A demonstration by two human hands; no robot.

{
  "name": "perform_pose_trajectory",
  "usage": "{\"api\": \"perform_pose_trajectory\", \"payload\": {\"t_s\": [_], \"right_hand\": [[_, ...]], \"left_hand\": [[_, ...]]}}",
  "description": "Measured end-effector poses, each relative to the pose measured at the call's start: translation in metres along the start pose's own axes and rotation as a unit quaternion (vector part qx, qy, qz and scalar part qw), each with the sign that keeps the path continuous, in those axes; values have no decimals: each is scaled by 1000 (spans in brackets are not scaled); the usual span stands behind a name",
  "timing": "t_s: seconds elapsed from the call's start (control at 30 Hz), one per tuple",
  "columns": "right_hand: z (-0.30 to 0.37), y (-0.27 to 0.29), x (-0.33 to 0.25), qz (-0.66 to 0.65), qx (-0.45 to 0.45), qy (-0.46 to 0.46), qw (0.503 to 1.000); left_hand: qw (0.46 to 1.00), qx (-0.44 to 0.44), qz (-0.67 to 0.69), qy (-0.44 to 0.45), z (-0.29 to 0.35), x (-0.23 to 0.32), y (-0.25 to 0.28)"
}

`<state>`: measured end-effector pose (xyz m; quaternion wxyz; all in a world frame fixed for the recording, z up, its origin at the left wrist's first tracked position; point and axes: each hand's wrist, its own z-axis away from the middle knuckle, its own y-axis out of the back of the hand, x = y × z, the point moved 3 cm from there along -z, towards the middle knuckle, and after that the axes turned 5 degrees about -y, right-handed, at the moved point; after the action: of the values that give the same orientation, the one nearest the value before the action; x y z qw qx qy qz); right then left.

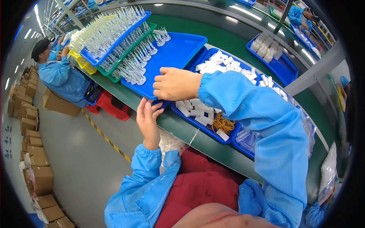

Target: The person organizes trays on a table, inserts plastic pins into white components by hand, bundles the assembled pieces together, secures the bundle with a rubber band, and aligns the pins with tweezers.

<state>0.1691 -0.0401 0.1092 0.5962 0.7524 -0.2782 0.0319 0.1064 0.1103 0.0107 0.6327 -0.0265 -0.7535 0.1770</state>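
My right hand [176, 84] is over the near right part of a large blue tray [178, 47], its fingers curled. Whatever may be in them is hidden. Just below the tray's near corner, my left hand [147, 121] is raised with its fingers stretched and slightly apart, the tips close to the tray's edge; I cannot tell whether they touch it. Rows of clear plastic pieces with upright thin stems [138, 62] stand along the tray's left side. To the right, a blue tray [213, 131] holds white rectangular blocks [205, 119] and a heap of tan rubber bands [223, 123].
Stacked trays of stemmed pieces, including a green tray [114, 78], stand to the left. More white blocks [224, 62] fill a tray beyond my right arm. A farther blue tray [285, 70] holds bundled pieces. A co-worker [61, 76] sits left near a red stool [112, 105].
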Motion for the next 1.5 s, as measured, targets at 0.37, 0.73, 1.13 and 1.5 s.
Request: {"api": "perform_pose_trajectory", "payload": {"t_s": [0.37,0.73,1.13,1.5], "right_hand": [[33,15,21,-86,102,-85,987],[189,-55,199,-83,-100,-648,751],[109,-119,182,-91,-177,-652,732],[127,3,218,-383,55,-696,605]], "left_hand": [[966,-71,200,148,-42,-28,-19],[988,89,96,85,40,27,44],[988,156,-9,7,77,62,121],[977,209,-12,-32,85,70,148]]}}
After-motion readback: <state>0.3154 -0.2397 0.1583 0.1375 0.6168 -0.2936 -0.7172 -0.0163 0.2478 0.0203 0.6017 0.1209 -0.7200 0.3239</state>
